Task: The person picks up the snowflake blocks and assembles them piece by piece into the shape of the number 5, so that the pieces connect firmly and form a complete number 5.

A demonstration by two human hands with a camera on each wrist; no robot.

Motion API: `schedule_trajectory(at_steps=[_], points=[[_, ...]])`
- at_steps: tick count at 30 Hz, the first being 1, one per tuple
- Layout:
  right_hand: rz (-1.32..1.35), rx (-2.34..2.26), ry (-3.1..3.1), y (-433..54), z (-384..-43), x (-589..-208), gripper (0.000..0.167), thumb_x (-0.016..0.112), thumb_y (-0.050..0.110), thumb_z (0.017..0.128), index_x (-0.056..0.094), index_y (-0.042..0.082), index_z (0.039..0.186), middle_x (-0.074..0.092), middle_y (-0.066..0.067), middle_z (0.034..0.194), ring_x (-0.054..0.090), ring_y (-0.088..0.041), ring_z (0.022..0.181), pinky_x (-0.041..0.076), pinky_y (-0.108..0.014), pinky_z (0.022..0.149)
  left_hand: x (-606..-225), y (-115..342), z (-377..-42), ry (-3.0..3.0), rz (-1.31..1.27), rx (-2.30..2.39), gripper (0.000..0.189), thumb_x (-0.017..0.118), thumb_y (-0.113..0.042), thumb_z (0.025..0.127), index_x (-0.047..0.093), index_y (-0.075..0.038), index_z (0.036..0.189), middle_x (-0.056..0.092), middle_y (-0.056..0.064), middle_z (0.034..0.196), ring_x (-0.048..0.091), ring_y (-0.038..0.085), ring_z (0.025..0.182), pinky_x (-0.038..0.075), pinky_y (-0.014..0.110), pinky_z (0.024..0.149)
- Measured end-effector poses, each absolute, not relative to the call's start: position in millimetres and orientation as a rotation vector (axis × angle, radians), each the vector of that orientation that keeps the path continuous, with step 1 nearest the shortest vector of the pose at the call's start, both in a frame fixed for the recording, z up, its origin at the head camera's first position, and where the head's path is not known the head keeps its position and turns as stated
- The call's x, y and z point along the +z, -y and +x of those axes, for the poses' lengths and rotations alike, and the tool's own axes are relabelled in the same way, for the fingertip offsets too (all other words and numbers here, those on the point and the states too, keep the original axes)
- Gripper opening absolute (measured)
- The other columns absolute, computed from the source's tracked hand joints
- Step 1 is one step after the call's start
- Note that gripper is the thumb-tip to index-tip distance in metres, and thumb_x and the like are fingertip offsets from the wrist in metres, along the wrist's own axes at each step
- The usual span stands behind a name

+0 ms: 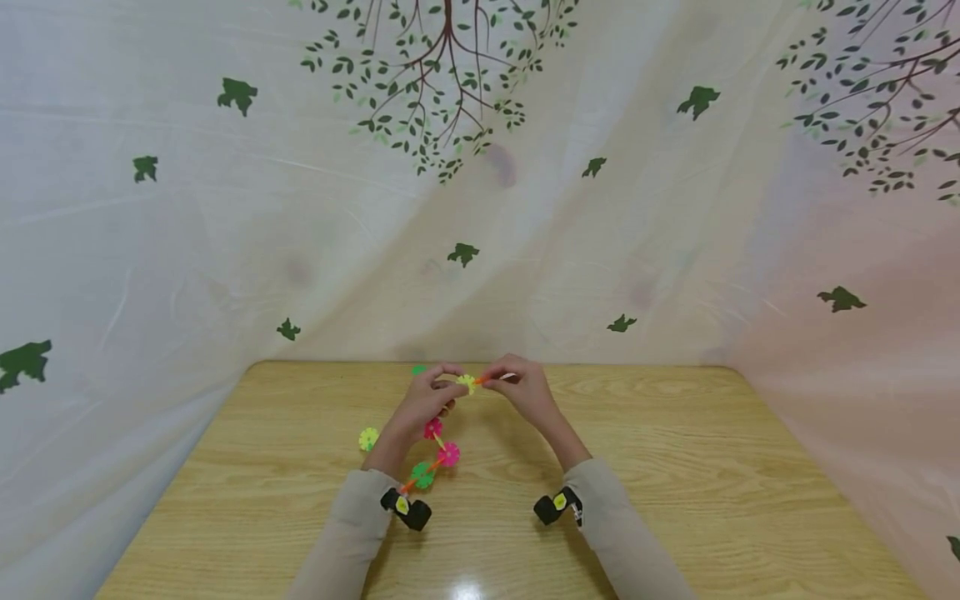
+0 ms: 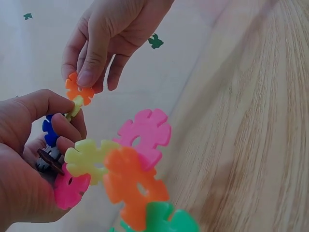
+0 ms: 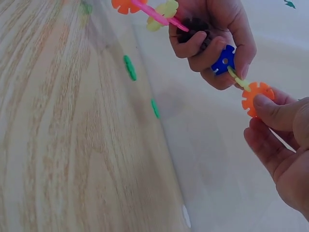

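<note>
My left hand (image 1: 422, 407) holds a chain of flower-shaped interlocking plastic discs, with thumb and fingers curled round its upper part. A yellow disc (image 1: 467, 383) sticks out at its fingertips, beside a blue disc (image 3: 223, 60). Between thumb and fingers, my right hand (image 1: 523, 392) pinches an orange disc (image 3: 249, 100), which meets the yellow one edge to edge. Dark discs (image 3: 193, 28) are partly hidden in the left palm. From that hand the chain hangs down through pink (image 1: 448, 454), orange (image 2: 123, 181) and green (image 1: 423, 475) discs.
On the wooden table (image 1: 675, 483), a yellow disc (image 1: 368, 438) lies left of the left wrist. Green discs (image 3: 130, 67) lie near the far edge. Behind the table hangs a pale curtain (image 1: 525, 300) printed with leaves and branches.
</note>
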State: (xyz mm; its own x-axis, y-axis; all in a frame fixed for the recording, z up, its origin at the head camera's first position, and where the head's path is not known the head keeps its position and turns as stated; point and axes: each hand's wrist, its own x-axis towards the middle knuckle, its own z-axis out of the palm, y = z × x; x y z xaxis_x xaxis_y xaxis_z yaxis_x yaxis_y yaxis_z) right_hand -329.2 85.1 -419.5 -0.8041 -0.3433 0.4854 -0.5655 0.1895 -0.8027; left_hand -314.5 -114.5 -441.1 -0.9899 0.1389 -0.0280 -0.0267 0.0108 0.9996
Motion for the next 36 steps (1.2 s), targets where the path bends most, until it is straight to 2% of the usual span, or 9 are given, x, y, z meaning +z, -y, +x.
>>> schedule_trajectory(at_steps=[6, 11, 15, 18, 22, 25, 31, 36], points=[[0.822, 1.778, 2.170, -81, -345, -440, 0.004, 0.074, -0.012, 0.083, 0.073, -0.012, 0.087, 0.068, -0.029, 0.089, 0.066, -0.007, 0.080, 0.059, -0.019, 0.073, -441, 109, -314, -2.133, 0.149, 2.187, 0.023, 0.067, -0.005, 0.094, 0.062, -0.004, 0.116, 0.063, -0.002, 0.079, 0.046, 0.009, 0.060, 0.037, 0.022, 0.057], [0.758, 1.869, 2.176, -80, -347, -441, 0.009, 0.076, -0.006, 0.085, 0.074, -0.011, 0.093, 0.070, -0.030, 0.094, 0.068, -0.007, 0.082, 0.060, -0.023, 0.077, -440, 105, -315, -2.102, 0.099, 2.232, 0.024, 0.066, -0.006, 0.095, 0.062, -0.002, 0.119, 0.061, -0.003, 0.081, 0.044, 0.009, 0.062, 0.037, 0.021, 0.057], [0.734, 1.824, 2.270, -85, -350, -436, 0.022, 0.075, 0.001, 0.090, 0.073, -0.007, 0.111, 0.072, -0.027, 0.108, 0.070, -0.014, 0.092, 0.059, -0.023, 0.080, -437, 107, -315, -2.072, 0.095, 2.197, 0.032, 0.064, -0.016, 0.100, 0.063, -0.005, 0.129, 0.058, -0.005, 0.086, 0.045, 0.008, 0.064, 0.039, 0.020, 0.058], [0.706, 1.793, 2.334, -94, -355, -431, 0.029, 0.072, 0.002, 0.093, 0.069, -0.005, 0.121, 0.070, -0.027, 0.116, 0.070, -0.025, 0.099, 0.060, -0.030, 0.082, -436, 112, -316, -2.059, 0.095, 2.164, 0.036, 0.061, -0.025, 0.103, 0.063, -0.010, 0.136, 0.056, -0.003, 0.092, 0.047, 0.007, 0.063, 0.040, 0.019, 0.057], [0.683, 1.699, 2.491, -110, -367, -428, 0.028, 0.069, 0.001, 0.095, 0.067, -0.007, 0.121, 0.069, -0.030, 0.114, 0.069, -0.037, 0.099, 0.061, -0.038, 0.080, -435, 122, -319, -2.051, 0.052, 2.168, 0.038, 0.058, -0.030, 0.105, 0.062, -0.011, 0.137, 0.053, -0.002, 0.098, 0.049, 0.007, 0.064, 0.042, 0.018, 0.057], [0.676, 1.561, 2.652, -118, -379, -430, 0.027, 0.069, 0.000, 0.094, 0.067, -0.010, 0.119, 0.070, -0.029, 0.110, 0.070, -0.036, 0.096, 0.059, -0.034, 0.076, -436, 130, -320, -2.067, 0.008, 2.170, 0.038, 0.057, -0.032, 0.105, 0.063, -0.010, 0.137, 0.053, -0.001, 0.100, 0.050, 0.008, 0.066, 0.044, 0.019, 0.058], [0.603, 1.329, 2.874, -126, -404, -445, 0.028, 0.072, 0.002, 0.091, 0.067, -0.010, 0.115, 0.072, -0.026, 0.103, 0.069, -0.032, 0.095, 0.054, -0.028, 0.073, -436, 138, -321, -2.079, -0.019, 2.160, 0.041, 0.060, -0.034, 0.103, 0.063, -0.008, 0.135, 0.054, -0.003, 0.094, 0.050, 0.006, 0.066, 0.046, 0.018, 0.059], [0.580, 1.221, 2.957, -125, -420, -462, 0.033, 0.071, 0.006, 0.093, 0.065, -0.009, 0.123, 0.071, -0.027, 0.110, 0.068, -0.029, 0.096, 0.053, -0.025, 0.071, -436, 138, -320, -2.084, 0.015, 2.135, 0.044, 0.062, -0.034, 0.102, 0.065, -0.002, 0.132, 0.051, -0.004, 0.078, 0.046, 0.007, 0.062, 0.043, 0.020, 0.060]])
